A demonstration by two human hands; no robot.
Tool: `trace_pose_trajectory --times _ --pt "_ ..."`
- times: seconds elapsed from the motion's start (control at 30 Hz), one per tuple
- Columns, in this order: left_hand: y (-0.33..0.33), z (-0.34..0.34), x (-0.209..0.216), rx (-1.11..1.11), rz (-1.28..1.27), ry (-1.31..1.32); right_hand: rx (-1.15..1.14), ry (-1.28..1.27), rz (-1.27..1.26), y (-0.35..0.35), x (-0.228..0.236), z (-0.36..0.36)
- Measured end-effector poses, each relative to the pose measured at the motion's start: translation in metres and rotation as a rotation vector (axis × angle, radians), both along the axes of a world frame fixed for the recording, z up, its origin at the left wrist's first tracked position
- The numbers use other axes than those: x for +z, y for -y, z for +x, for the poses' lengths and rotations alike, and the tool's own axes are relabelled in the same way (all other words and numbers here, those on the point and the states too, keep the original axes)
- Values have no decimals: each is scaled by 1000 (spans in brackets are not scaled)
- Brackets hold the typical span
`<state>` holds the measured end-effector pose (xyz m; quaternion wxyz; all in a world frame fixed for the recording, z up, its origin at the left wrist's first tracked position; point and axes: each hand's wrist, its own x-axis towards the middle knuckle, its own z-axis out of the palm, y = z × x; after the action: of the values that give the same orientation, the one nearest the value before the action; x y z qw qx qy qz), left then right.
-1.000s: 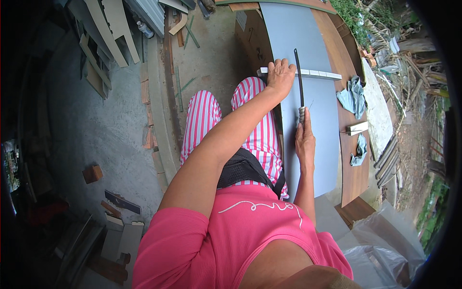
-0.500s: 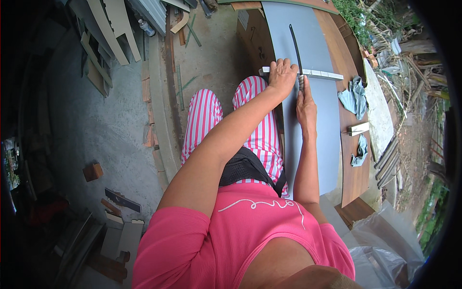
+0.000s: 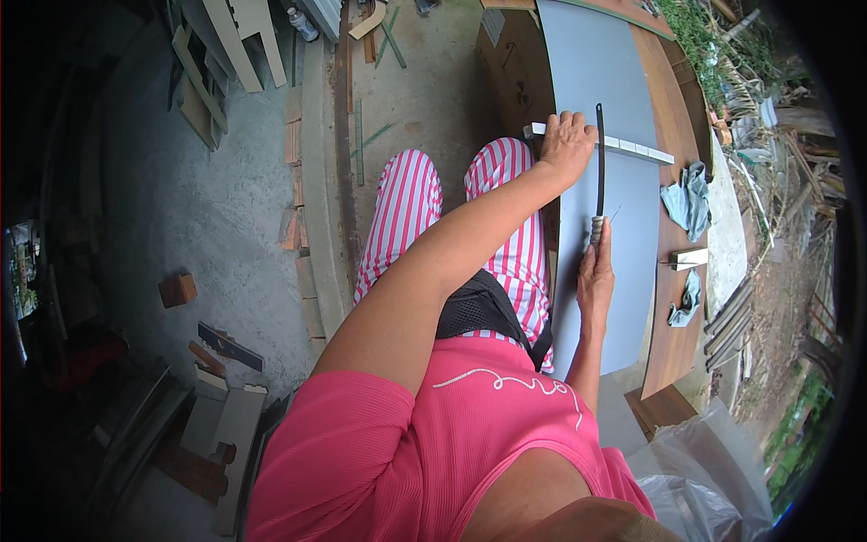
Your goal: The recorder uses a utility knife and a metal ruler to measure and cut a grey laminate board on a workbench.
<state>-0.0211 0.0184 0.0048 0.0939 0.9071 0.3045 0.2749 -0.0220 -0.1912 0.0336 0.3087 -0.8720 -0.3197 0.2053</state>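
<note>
A narrow pale bar (image 3: 639, 150) with several cross marks or cuts lies across a grey-blue board (image 3: 607, 316) to my right. My left hand (image 3: 567, 147) is closed over the bar's left part, pressing it against the board. In my right hand (image 3: 594, 280) is a thin dark hand saw blade (image 3: 601, 185) with a wrapped grip. The blade lies across the bar just right of my left fingers, and its far end sticks out a little beyond the bar. Whether the teeth have entered the bar is too small to tell.
Beneath the board is a brown wooden panel (image 3: 673, 339) bearing crumpled blue-grey cloths (image 3: 688, 200) and a small pale block (image 3: 689, 259). A cardboard box (image 3: 510, 77) stands beyond my knees. Clear plastic sheeting (image 3: 704, 461) lies at lower right; boards lean at upper left (image 3: 237, 41).
My right hand has drawn the saw back toward me, so less blade extends past the bar. My left hand stays on the bar. The whole view has shifted slightly.
</note>
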Motion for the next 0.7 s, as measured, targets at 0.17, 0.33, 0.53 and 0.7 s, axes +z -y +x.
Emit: trace_pose_trajectory --times 0.17,0.33,0.53,0.7 --pt "0 -4 2 -4 -14 -8 19 15 4 -51 5 15" --pt "5 -2 3 19 19 -5 117 142 191 -85 -1 39" --pt "3 -6 -1 45 -7 -67 143 127 171 -63 -2 23" --pt "2 -6 3 19 -41 -128 42 -21 50 -20 4 0"
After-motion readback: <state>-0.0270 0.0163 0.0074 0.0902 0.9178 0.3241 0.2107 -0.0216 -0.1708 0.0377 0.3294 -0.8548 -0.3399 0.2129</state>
